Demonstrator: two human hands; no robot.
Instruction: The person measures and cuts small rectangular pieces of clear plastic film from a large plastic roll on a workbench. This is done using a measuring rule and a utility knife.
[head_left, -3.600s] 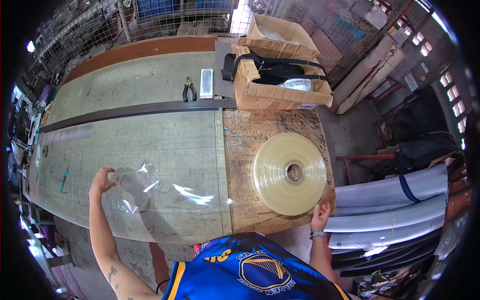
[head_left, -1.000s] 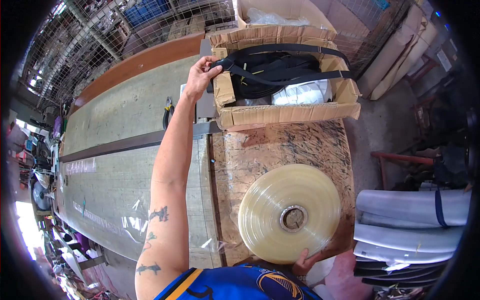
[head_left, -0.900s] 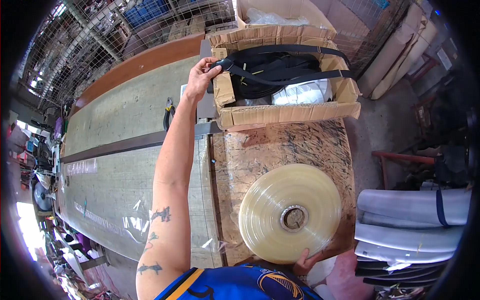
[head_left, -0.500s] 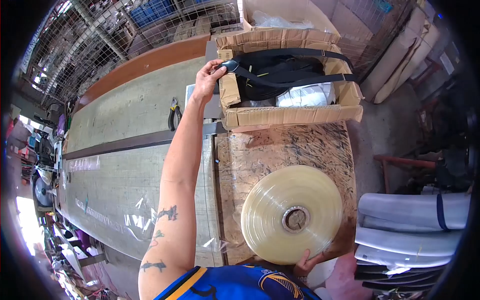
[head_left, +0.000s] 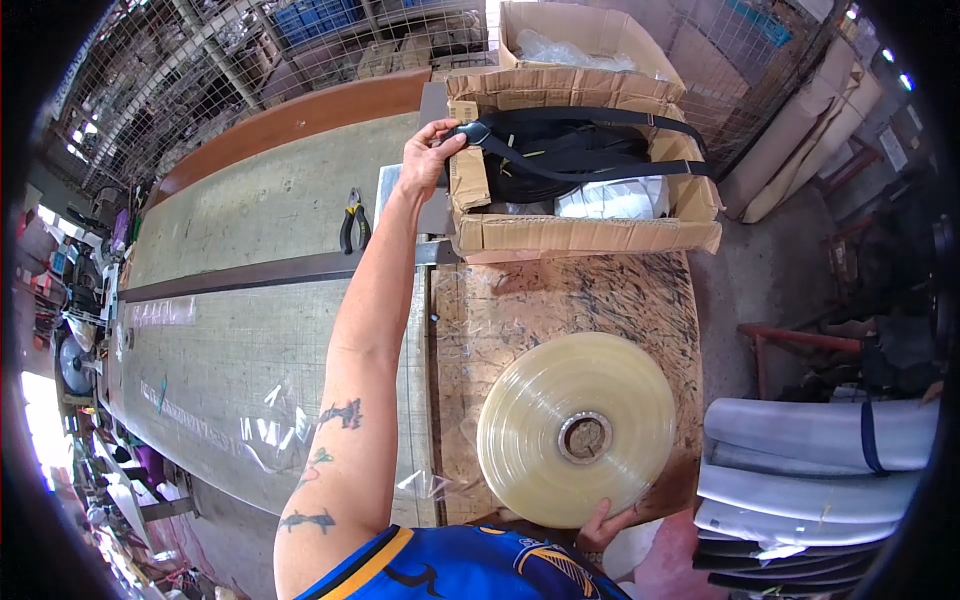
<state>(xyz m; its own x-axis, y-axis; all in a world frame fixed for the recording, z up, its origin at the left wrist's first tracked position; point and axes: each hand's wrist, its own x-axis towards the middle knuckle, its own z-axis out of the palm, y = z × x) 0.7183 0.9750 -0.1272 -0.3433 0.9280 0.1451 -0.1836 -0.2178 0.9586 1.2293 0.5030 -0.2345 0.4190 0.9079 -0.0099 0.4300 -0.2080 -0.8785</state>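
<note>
My left hand is closed at the left edge of an open cardboard box, pinching a black strap at its shiny dark end piece, where two lengths meet. Both lengths run right across the box, over more black material and a white wrapped bundle. Below the box, a large roll of clear yellowish plastic lies flat on the wooden board. Beside its lower edge is my right hand, partly hidden, fingers apart; whether it touches the roll is hard to tell.
Pliers with black and yellow handles lie on the long worktable, left of my arm. A second cardboard box stands behind the first. Strapped grey-white rolls are stacked at the right, and a wire mesh fence runs behind.
The view has shifted slightly. My left hand keeps its pinch on the strap at the box edge, and my right hand stays beside the roll.
</note>
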